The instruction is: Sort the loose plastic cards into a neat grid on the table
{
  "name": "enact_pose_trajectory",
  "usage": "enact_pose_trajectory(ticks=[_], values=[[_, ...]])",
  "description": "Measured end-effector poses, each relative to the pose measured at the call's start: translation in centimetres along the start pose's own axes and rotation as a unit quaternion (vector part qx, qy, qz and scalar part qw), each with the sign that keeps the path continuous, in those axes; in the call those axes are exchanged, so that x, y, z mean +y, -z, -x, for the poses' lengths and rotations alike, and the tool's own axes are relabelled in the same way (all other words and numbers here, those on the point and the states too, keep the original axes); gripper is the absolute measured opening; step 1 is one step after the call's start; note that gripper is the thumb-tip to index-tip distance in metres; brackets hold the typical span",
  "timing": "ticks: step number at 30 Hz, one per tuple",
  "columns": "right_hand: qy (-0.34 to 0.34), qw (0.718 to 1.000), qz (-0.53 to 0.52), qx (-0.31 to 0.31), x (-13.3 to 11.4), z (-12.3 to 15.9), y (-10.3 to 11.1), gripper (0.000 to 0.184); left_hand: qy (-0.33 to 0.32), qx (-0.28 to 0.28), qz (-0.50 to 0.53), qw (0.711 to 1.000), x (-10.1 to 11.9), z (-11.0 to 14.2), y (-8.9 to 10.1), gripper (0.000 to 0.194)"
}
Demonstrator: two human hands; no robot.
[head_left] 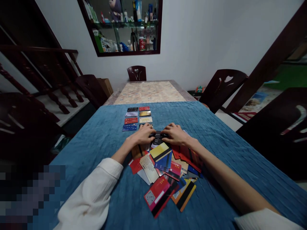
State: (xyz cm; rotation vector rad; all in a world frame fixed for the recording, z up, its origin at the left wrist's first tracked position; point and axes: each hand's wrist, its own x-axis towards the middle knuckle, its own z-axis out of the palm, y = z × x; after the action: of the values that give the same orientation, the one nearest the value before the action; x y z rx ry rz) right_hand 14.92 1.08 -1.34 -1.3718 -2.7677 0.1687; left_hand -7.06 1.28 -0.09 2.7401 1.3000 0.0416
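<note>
Both hands meet over the far edge of a loose heap of plastic cards (pixel 165 172) on a blue cloth (pixel 216 153). My left hand (pixel 144 134) and my right hand (pixel 175 133) each pinch an end of a dark card (pixel 158 136) held between them. The heap holds several red, yellow, blue, beige and black cards that overlap. Beyond my hands, several cards (pixel 137 118) lie face up in two neat columns on the cloth.
The cloth covers the near half of a long table; the far half shows a patterned top (pixel 148 92). Dark wooden chairs (pixel 136 72) stand at the far end, on the left and on the right (pixel 223 86). A wall cabinet (pixel 124 25) holds bottles. Stairs rise at left.
</note>
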Motion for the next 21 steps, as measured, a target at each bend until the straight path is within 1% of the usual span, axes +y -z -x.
enact_pose_trajectory(ticks=[6,9,12,15,16,18,21], values=[[-0.004,1.0,0.009,0.009,-0.1,0.1,0.0,0.036,-0.002,-0.011,-0.004,1.0,0.6,0.0,0.0,0.026],[0.002,1.0,0.01,0.013,-0.2,0.1,0.1,0.034,-0.009,0.006,-0.015,1.0,1.2,0.4,0.3,0.024],[0.008,1.0,0.01,0.012,-0.4,0.2,0.3,0.032,-0.026,0.025,-0.021,0.999,2.3,1.4,0.8,0.023],[0.011,1.0,0.002,0.015,-0.5,0.4,0.5,0.032,-0.056,0.016,-0.02,0.998,3.9,2.8,1.1,0.029],[0.014,1.0,-0.003,0.019,-0.5,0.5,0.6,0.032,-0.06,0.004,-0.023,0.998,4.3,3.2,1.2,0.031],[0.029,0.999,-0.017,0.025,-0.5,0.6,0.8,0.034,-0.07,-0.004,-0.023,0.997,5.1,4.0,1.1,0.036],[0.068,0.996,-0.045,0.033,-0.5,0.9,1.0,0.033,-0.07,-0.003,-0.017,0.997,5.8,4.6,0.9,0.041]])
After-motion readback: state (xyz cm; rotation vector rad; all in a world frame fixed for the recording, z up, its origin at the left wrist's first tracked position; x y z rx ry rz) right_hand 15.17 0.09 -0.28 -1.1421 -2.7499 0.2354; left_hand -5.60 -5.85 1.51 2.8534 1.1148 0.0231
